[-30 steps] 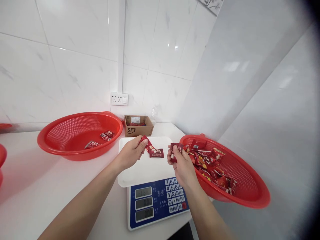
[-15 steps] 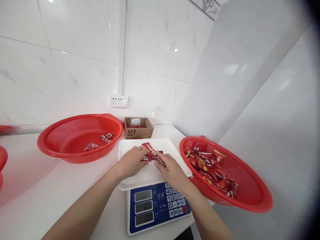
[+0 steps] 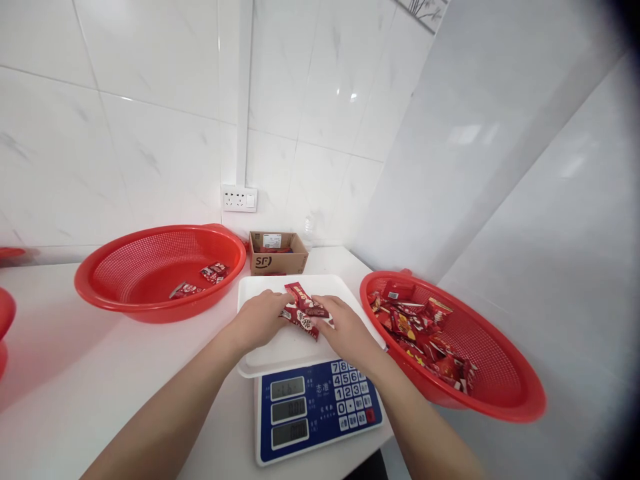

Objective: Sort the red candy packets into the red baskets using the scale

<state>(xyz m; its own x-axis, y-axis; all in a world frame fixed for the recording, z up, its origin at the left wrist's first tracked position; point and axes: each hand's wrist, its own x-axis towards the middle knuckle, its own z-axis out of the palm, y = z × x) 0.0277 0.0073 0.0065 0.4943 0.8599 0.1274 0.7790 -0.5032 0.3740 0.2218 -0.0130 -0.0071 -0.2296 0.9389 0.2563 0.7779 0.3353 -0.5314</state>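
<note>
Several small red packets (image 3: 301,319) are gathered between my hands, above the white tray (image 3: 280,357) of a blue and white scale (image 3: 325,427). My left hand (image 3: 263,320) grips their left ends, fingers closed. From the right, my right hand (image 3: 343,327) pinches the other ends between thumb and fingers. The packets overlap, one slanting up to the left and another down to the right. How many there are is hard to tell. The scale's display and number keys face me, partly covered by my right wrist.
A red basket (image 3: 500,353) with many red packets stands at the right. Another red basket (image 3: 130,267) at the left holds a few packets. Behind the scale is a cardboard box (image 3: 290,264), near a wall socket. A red rim shows at the far left edge.
The packets have shifted between my fingers; a lower one now slants down to the right and shows more of its printed face. Both hands stay over the tray.
</note>
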